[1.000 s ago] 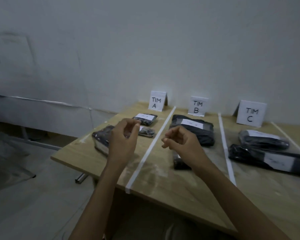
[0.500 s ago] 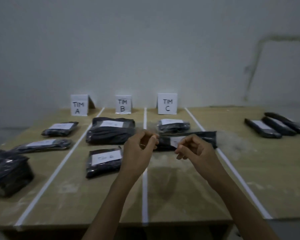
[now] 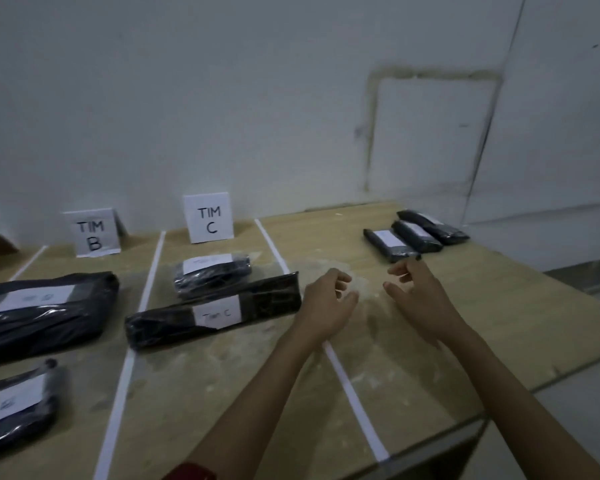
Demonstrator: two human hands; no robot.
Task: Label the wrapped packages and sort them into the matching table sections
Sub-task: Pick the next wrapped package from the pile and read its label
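Both hands, left hand (image 3: 328,299) and right hand (image 3: 418,292), loosely curled and empty; next pick judged: unsorted packages (image 3: 414,235) beyond

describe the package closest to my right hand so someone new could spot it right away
Start at the TIM C sign and go right, past the white tape line, to the unmarked end of the table. Three slim black packages lie side by side there. Yours is the nearest package, just beyond the right hand; it is leftmost of the three, with the clearest white label.
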